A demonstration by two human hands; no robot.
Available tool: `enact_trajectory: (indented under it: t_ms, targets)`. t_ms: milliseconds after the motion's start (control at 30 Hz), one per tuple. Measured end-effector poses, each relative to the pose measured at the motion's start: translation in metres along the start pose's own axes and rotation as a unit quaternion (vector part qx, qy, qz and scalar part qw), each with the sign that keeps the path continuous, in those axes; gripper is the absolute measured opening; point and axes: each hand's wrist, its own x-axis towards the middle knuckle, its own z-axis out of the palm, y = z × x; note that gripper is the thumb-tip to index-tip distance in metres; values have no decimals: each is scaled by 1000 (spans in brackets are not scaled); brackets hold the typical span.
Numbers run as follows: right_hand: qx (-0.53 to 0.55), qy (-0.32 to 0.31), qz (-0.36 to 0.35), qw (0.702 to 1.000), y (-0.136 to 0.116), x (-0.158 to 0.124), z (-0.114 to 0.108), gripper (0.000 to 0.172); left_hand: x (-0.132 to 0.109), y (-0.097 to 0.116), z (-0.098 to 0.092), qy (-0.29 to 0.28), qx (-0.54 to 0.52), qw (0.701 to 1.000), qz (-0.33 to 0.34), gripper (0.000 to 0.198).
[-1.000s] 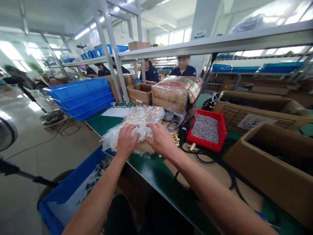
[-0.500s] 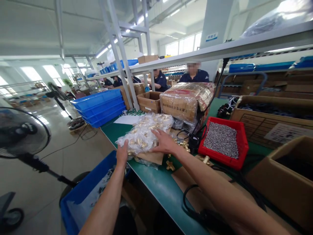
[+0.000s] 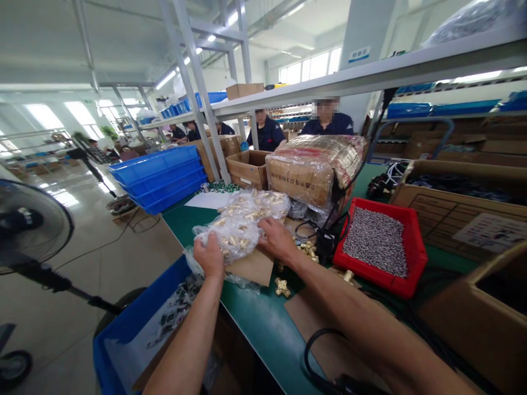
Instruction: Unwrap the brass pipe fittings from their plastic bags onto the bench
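Clear plastic wrap (image 3: 236, 227) full of small brass fittings lies near the left edge of the bench. My left hand (image 3: 209, 255) is closed on its near left edge, fingers bunched in the film. On the other side, my right hand (image 3: 276, 237) has its curled fingers on the right edge of the same wrap, thumb partly hidden. Under the wrap a flat piece of cardboard (image 3: 252, 267) shows. One loose brass fitting (image 3: 282, 287) with several arms rests on the green bench beside it. More brass fittings (image 3: 308, 250) are piled behind my right wrist.
A red bin (image 3: 416, 252) of small metal parts stands to the right, near a cardboard box (image 3: 428, 219). Below the bench's left edge is a blue crate (image 3: 109, 351). Stacked blue trays (image 3: 158, 170), a film-wrapped carton (image 3: 302, 178) and a black cable (image 3: 308, 351) lie around.
My left hand has moved in over the wrap's near edge and closed on it. My right hand's fingers have curled onto the film. The wrap's near end has lifted slightly.
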Motion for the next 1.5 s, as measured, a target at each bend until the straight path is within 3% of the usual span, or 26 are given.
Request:
enact_trajectory:
  t_ms: [267, 400, 500, 633, 833, 967, 1067, 1133, 1200, 1233, 1300, 1333, 1367, 1400, 1500]
  targets:
    - [35, 118, 100, 987, 32, 4, -2, 28, -37, 33, 28, -43, -18, 999, 23, 28]
    - [39, 145, 139, 979, 41, -1, -1, 29, -60, 48, 46, -116, -30, 991, 68, 24]
    - [35, 120, 152, 980, 43, -8, -5, 30, -76, 60, 63, -202, -38, 971, 123, 19]
    - [21, 69, 141, 987, 43, -22, -15, 35, -88, 77, 86, -338, -43, 921, 189, 11]
    - [59, 83, 153, 983, 49, -52, -24, 65, -89, 95, 96, -535, -61, 807, 241, 5]
    - [51, 97, 163, 981, 36, -72, -35, 82, -84, 105, 94, -612, -103, 749, 233, 23]
    - [-10, 165, 112, 980, 3, -81, -47, 91, -78, 119, 86, -631, -136, 728, 231, 38]
    - [-56, 182, 38, 981, -22, -81, -50, 92, -64, 120, 70, -593, -143, 758, 232, 36]
    - [-91, 144, -26, 985, -39, -77, -46, 90, -38, 103, 40, -491, -135, 833, 219, 38]
    - [-104, 112, -41, 987, -44, -73, -41, 87, -22, 86, 18, -398, -119, 888, 197, 41]
    - [-125, 52, -39, 990, -43, -64, -28, 78, 10, 32, -36, -241, -76, 958, 132, 53]
    - [-130, 27, -32, 991, -39, -60, -21, 72, 23, -1, -67, -82, -9, 995, 51, 54]
    - [-131, 8, -25, 991, -33, -57, -14, 66, 30, -37, -98, 36, 75, 996, -32, 57]
    - [-130, -2, -23, 991, -28, -55, -7, 62, 32, -73, -127, 63, 109, 988, -87, 56]
    - [-124, 4, -18, 992, -16, -55, 11, 56, 10, -165, -199, 53, 173, 968, -172, 47]
